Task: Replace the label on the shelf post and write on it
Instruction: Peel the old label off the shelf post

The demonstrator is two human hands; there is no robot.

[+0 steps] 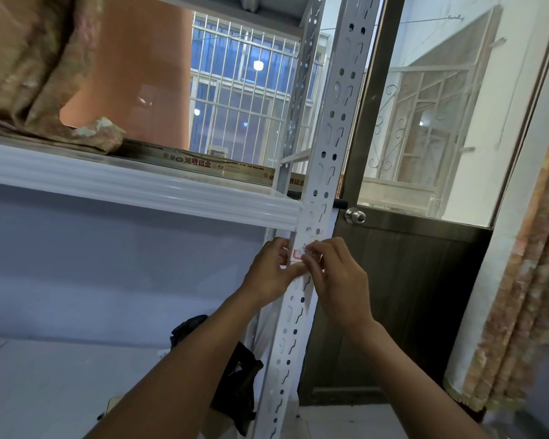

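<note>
The room was narrow. A glass door (425, 122) with a round door knob (355, 216) stood behind a white metal rack, a barred window (241, 90) lay beyond it, and a pale patterned curtain (526, 280) hung at the right edge.

Both hands were raised to the same spot on the shelf post (325, 147), just under the upper shelf. The right hand (333, 277) had its fingers bent, and its fingertips pinched the right part of the label (298, 254). The label was a small white sticker with a red outline, lying on the front face of the post. Only the patch between the two hands could be seen. The left hand (268, 270) gripped the post from the other side. Its fingers were curled at the post's left edge beside the label, and its thumb lay on the face just below it. Whether those fingers also touched the sticker could not be made out.

The post was perforated with holes and keyhole slots along its whole length. On the upper shelf (140, 185) rested a long flat box (203, 166) printed with Chinese characters; it was closed, so its contents were hidden. Left of the box sat a heap of brownish fabric (29, 68). Behind the post, lower down, a dark bag (238, 375) slumped on the lower shelf (61, 375). What it held could not be told.
</note>
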